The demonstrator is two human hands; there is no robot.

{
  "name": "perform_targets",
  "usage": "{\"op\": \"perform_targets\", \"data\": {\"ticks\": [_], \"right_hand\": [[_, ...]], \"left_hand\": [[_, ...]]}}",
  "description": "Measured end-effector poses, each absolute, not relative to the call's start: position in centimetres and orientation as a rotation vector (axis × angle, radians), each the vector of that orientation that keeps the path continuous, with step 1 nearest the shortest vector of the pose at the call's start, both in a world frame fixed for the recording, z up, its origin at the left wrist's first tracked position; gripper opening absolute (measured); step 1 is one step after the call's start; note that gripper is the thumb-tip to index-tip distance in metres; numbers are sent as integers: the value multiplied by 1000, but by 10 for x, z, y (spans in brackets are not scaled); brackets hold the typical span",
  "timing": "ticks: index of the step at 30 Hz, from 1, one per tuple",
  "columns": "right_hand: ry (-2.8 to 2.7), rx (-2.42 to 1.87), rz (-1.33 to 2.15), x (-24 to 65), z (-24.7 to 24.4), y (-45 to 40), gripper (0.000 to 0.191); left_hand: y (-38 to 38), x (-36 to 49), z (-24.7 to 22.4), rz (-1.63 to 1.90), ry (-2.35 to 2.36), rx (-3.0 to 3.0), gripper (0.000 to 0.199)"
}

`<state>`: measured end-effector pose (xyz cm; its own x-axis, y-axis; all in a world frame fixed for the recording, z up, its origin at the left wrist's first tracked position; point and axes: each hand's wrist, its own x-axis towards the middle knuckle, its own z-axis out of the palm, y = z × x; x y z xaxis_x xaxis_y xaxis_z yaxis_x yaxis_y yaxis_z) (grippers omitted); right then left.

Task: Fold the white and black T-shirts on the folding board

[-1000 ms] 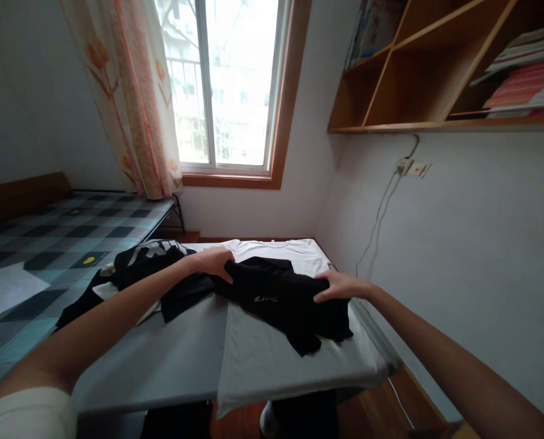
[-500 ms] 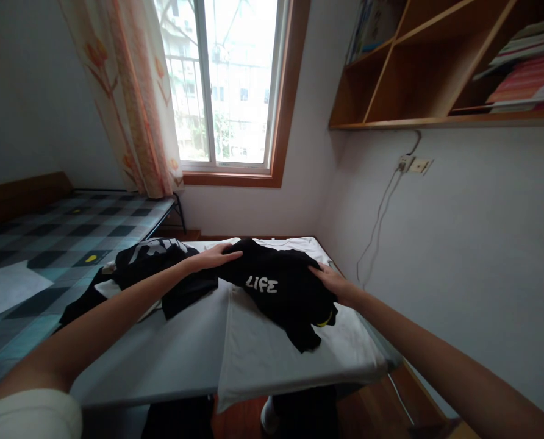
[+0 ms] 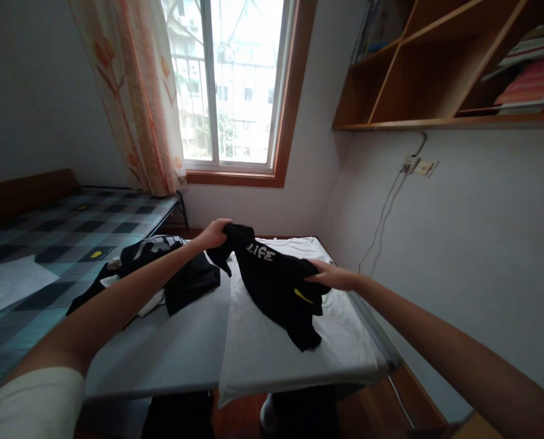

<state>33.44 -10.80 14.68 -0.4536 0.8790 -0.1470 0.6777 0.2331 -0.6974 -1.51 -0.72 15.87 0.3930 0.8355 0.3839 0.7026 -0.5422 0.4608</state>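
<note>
A black garment [image 3: 272, 286] with white lettering and a yellow mark hangs between my two hands over the table. It looks like a T-shirt, upside down by its print. My left hand [image 3: 216, 233] is closed on its upper left part, lifted above the table. At its right side my right hand [image 3: 329, 275] grips the cloth, fingers lying over the fabric. The garment's lower end rests on a white cloth [image 3: 263, 372] spread over the right part of the table.
A heap of dark clothes [image 3: 192, 283] lies on the table's left side. Left of it stands a bed [image 3: 116, 213] with a checked cover and a white paper sheet [image 3: 13, 283]. Wall shelves [image 3: 418, 125] and a hanging cable [image 3: 382, 213] are on the right.
My left hand has risen, pulling up that end of the black garment. My right hand has shifted slightly left. The yellow mark shows more fully and the lettering has tilted.
</note>
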Motion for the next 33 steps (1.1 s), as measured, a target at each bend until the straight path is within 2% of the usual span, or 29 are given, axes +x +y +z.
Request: {"op": "perform_targets", "data": {"ticks": [2, 4, 7, 10, 12, 15, 18, 21, 27, 30, 33], "right_hand": [[-2167, -1355, 809, 341, 171, -85, 32], [-1957, -1388, 424, 349, 202, -65, 29], [-1621, -1390, -97, 356, 248, -49, 39], [-1488, -1269, -280, 360, 280, -50, 35], [-1487, -1229, -228, 364, 289, -56, 26], [-1517, -1271, 70, 375, 288, -70, 17], [-1600, -1271, 432, 390, 285, -89, 20], [-1645, -1270, 606, 404, 288, -110, 24], [-1546, -1278, 639, 419, 296, -134, 18], [-1571, -1331, 756, 425, 278, -131, 23], [-1695, -1390, 872, 428, 239, -122, 35]], "left_hand": [[2, -10, 184, 1025, 1475, 2436, 27], [6, -2, 209, 1217, 1592, 2492, 35], [3, 13, 243, 1479, 1692, 2583, 40], [-5, 27, 267, 1600, 1710, 2567, 41], [-10, 30, 279, 1573, 1671, 2530, 38], [-16, 25, 290, 1386, 1514, 2495, 31], [-28, 13, 298, 1111, 1203, 2477, 31], [-49, 4, 305, 882, 986, 2349, 36], [-89, -2, 323, 1066, 918, 2125, 42], [-87, 0, 310, 943, 834, 2072, 45], [-68, 4, 259, 689, 814, 2046, 49]]}}
